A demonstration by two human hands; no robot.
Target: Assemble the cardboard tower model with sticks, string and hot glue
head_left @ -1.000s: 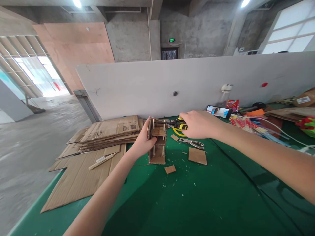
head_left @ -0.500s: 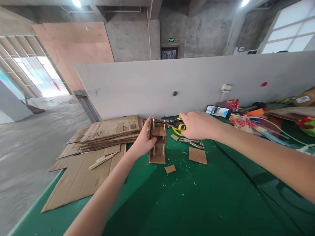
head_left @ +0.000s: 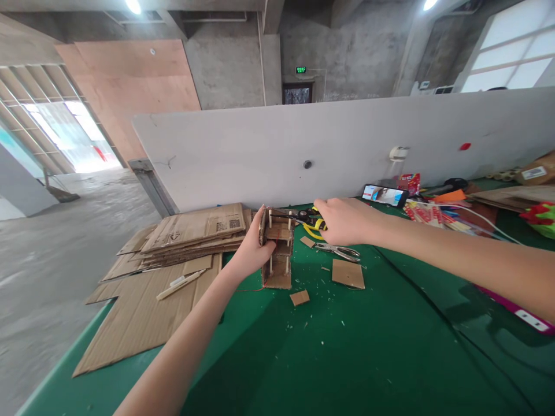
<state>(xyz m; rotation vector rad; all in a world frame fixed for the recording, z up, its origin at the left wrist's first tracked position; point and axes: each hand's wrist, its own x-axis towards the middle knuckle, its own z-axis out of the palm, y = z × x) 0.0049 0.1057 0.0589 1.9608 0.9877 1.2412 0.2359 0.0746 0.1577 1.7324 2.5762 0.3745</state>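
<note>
My left hand (head_left: 256,248) is closed around the left side of a small cardboard structure (head_left: 277,280), which has shelf-like levels and short pale sticks standing between them. In my right hand (head_left: 336,221) is a pair of long-nose pliers (head_left: 309,215) with yellow and black handles. The jaws of the pliers reach into the top level of the structure, by the sticks; whether they grip anything is too small to tell. A thin red wire (head_left: 250,290) runs out from the structure's base. Silver pliers-like metal tool (head_left: 340,251) lies just below my right hand.
Flat cardboard sheets (head_left: 195,234) are stacked at the left, with a pale cutter-like pen (head_left: 182,283) on one. Cardboard pieces (head_left: 348,274) and scraps lie on the green table (head_left: 329,370). A phone (head_left: 384,196) leans near the white partition (head_left: 234,156). A black cable (head_left: 425,294) crosses the right side.
Both hands, the pliers and the cardboard structure stay almost in place. My right forearm has shifted slightly upward, and a purple-edged object shows beneath it at the right.
</note>
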